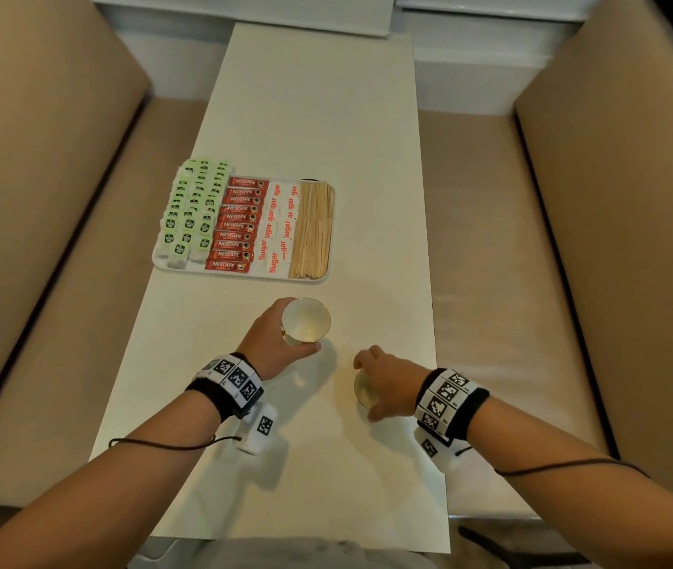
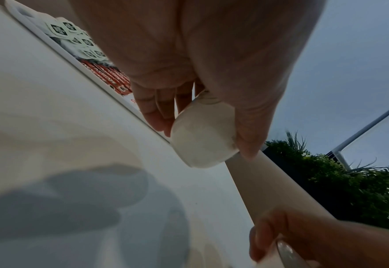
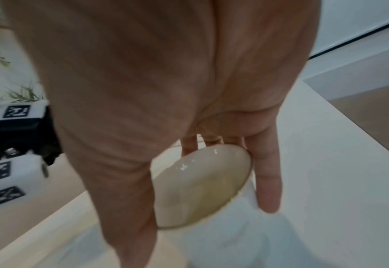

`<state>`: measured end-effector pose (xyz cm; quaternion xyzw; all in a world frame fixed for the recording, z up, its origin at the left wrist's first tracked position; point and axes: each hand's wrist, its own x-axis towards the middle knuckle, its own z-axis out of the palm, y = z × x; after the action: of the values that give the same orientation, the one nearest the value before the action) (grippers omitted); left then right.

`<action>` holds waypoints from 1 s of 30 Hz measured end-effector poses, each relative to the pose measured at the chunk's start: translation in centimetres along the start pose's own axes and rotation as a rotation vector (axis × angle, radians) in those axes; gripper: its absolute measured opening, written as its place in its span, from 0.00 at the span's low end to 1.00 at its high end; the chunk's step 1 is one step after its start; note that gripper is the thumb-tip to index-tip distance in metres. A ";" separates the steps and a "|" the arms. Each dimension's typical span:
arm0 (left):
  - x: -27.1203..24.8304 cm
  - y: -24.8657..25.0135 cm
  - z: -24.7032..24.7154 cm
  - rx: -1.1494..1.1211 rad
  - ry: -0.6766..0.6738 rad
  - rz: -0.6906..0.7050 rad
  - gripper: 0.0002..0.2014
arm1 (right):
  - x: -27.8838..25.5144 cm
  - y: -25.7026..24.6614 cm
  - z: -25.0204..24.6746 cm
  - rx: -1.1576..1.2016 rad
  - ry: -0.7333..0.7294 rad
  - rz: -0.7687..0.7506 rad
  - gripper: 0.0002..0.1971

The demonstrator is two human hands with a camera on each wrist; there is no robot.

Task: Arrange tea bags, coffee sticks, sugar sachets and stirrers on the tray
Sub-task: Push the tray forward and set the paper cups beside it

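The tray (image 1: 240, 276) sits on the left half of the long white table (image 1: 326, 117), well ahead of both hands. It holds 4 groups side by side: green tea bags (image 1: 191, 215) at the left, red coffee sticks (image 1: 238, 225) next, white sugar sachets (image 1: 279, 223), then wooden stirrers (image 1: 314, 232) along the right edge. In the left wrist view the tea bags (image 2: 74, 36) and coffee sticks (image 2: 111, 78) show past the palm.

Nearer the person, the left hand (image 1: 273, 342) is wrapped around a white cup (image 1: 306, 320), thumb on the near side and fingers (image 2: 152, 112) curled round the far side; the cup (image 2: 202, 134) appears lifted just off the table. The right hand (image 1: 388, 381) grips a second cup (image 1: 365, 390) from above and to the right, fingers (image 3: 267, 181) bent over its rim (image 3: 211, 221). The 2 cups are near each other, apart.

Tan cushioned benches (image 1: 59, 199) flank the table. Both wrists wear black bands with square printed markers (image 1: 236, 377).
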<state>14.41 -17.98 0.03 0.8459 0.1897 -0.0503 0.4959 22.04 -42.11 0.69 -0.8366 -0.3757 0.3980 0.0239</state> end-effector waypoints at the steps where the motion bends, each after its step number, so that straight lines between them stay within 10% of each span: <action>1: 0.2 0.0 -0.2 -0.003 0.008 -0.005 0.38 | 0.4 0.0 -0.6 0.035 0.034 -0.003 0.44; 9: 3.0 0.4 -2.8 -0.055 0.087 -0.035 0.37 | 5.5 -0.3 -7.0 0.182 0.278 0.006 0.40; 30: 15.5 3.1 -4.3 -0.047 -0.002 0.059 0.39 | 10.4 0.4 -8.4 0.178 0.271 -0.014 0.41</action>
<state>29.42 -11.46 0.46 0.8392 0.1654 -0.0322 0.5170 32.19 -33.50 -0.48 -0.8746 -0.3380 0.3132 0.1511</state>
